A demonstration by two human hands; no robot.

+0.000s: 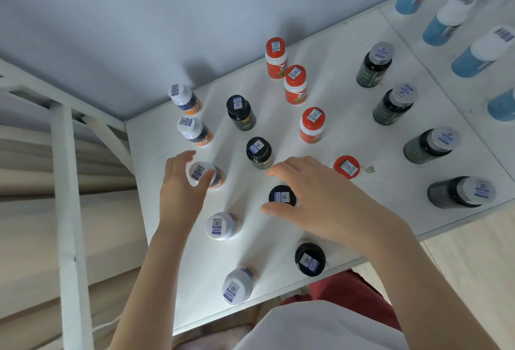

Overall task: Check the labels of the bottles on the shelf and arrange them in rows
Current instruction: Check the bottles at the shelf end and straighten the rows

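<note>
On the white shelf [259,249], seen from the head camera looking steeply down, the bottles stand upright. Their long axes point up toward the camera, so mostly caps and cap stickers show and the side labels are largely hidden. They form lines running from the near edge back to the wall. Furthest left are white caps, then black caps, then the red-cap bottles [312,123] and the grey-cap bottles [429,144]. The blue bottles [443,23] stand on the next panel to the right.

The left hand [181,190] is at the third white-cap bottle [198,171] from the front. Its fingers curl round the far side of the cap and its thumb [207,178] lies against the near side, so it grips the cap from above. That bottle lies directly under the hand, between its two neighbours in the line.

The right hand [328,204] is spread over the black-cap bottle [281,196], second from the front in its line. The fingers reach past the cap's far side and the thumb [267,207] sits just off its near-left edge. The fingers are fairly straight and I cannot tell whether they touch the cap. It looks like a hand about to close, not one already holding.

Each bottle sits straight below its own hand, so neither arm has to cross the other. Since the side labels face outward, reading them would probably mean lifting each bottle straight up and tilting it. The neighbours stand apart, which leaves room for that.
</note>
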